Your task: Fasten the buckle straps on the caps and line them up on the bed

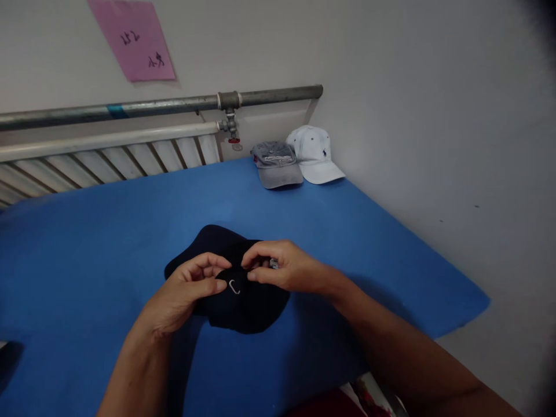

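Note:
A dark navy baseball cap [256, 307] is held low over the blue table in front of me, its brim toward the far left. A small white curved mark shows on its cloth. My left hand [186, 286] pinches the cap's near-left part, with the thumb beside the mark. My right hand [282, 266] grips the cap's edge at the middle, thumb and fingers closed on the fabric. A small whitish tag [274, 263] shows under the right fingers. The inside of the cap is mostly too dark to make out.
A grey cap [278, 165] and a white cap [315, 155] sit side by side at the far corner of the blue table [108, 243]. Behind stand a radiator [104, 162], a pipe with a valve [230, 116] and a wall with a pink paper [134, 40].

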The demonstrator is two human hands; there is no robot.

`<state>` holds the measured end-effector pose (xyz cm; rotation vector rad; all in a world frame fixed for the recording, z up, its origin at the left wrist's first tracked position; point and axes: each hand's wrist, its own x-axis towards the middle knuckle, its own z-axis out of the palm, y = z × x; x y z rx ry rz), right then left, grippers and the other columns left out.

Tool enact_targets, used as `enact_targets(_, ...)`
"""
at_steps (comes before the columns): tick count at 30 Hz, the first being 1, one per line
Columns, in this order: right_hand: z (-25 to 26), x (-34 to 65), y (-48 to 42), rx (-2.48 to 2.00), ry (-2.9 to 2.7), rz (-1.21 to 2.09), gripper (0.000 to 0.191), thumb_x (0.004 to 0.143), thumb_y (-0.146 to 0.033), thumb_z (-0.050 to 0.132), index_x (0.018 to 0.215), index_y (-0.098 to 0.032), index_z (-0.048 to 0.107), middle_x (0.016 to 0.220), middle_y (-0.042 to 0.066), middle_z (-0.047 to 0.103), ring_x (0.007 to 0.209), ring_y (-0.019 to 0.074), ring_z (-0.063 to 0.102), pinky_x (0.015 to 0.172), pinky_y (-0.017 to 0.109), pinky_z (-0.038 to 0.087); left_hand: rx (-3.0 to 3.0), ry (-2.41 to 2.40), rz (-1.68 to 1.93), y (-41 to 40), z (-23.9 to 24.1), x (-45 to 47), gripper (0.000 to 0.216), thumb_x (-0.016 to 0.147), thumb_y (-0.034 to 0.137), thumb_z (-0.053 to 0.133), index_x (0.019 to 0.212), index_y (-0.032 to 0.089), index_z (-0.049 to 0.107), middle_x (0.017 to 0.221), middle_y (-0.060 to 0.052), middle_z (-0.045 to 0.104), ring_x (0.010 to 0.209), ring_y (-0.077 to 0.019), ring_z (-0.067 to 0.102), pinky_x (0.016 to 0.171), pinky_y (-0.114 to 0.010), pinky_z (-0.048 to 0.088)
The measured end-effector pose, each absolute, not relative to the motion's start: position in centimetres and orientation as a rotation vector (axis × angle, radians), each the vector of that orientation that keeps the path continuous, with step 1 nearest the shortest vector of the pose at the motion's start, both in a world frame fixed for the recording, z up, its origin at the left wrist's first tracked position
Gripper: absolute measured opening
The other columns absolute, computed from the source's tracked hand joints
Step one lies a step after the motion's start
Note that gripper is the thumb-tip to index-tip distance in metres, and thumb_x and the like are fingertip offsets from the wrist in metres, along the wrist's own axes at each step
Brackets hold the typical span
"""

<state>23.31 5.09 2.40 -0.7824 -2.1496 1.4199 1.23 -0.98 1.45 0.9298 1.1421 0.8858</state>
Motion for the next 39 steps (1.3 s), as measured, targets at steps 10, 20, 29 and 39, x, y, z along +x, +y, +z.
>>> enact_targets(10, 4.2, 23.8, 4.3, -0.613, -2.307, 1.223, 0.016, 0.082, -0.010, 0.054, 0.088, -0.015, 0.069, 0.082, 0.001, 0.067, 0.071, 0.0103, 0.058, 0.066, 0.022, 0.044, 1.128, 1.067, 0.767, -1.5, 1.8, 1.2, 0.016, 0.075, 0.022, 0.068, 0.091, 0.022, 0.069, 0.076, 0.002, 0.060, 0.065, -0.0078, 0.047, 0.058, -0.018, 0.037)
enact_targets(20, 4.0, 23.6, 4.4, -0.801, -2.245, 1.621, 0.012, 0.078, -0.027, 0.066, 0.085, -0.019, 0.071, 0.079, -0.001, 0.067, 0.074, 0.0123, 0.059, 0.068, 0.024, 0.044, 1.333, 1.009, 0.605, -1.7, 2.8, 1.4, 0.016, 0.078, 0.027, 0.065, 0.091, 0.019, 0.069, 0.086, -0.004, 0.061, 0.070, -0.0136, 0.050, 0.059, -0.024, 0.041)
enact_targets(29, 3.9, 23.2, 4.2, -0.812, -2.302, 1.572, 0.009, 0.076, -0.026, 0.067, 0.078, -0.018, 0.068, 0.073, -0.002, 0.061, 0.064, 0.0094, 0.054, 0.058, 0.021, 0.041, 1.414, 1.003, 0.488, -1.6, 2.9, 1.7, 0.013, 0.079, 0.031, 0.067, 0.081, 0.018, 0.064, 0.072, 0.003, 0.052, 0.062, -0.0103, 0.045, 0.057, -0.023, 0.038)
enact_targets(39, 2.5, 22.3, 3.3, -0.681, -2.355, 1.091, 0.017, 0.079, -0.018, 0.060, 0.062, -0.016, 0.056, 0.059, -0.004, 0.048, 0.055, 0.0079, 0.040, 0.053, 0.023, 0.031, 1.473, 1.050, 0.468, -1.5, 2.6, 1.8, 0.019, 0.083, 0.037, 0.063, 0.081, 0.018, 0.062, 0.069, 0.003, 0.047, 0.062, -0.0108, 0.040, 0.057, -0.025, 0.034)
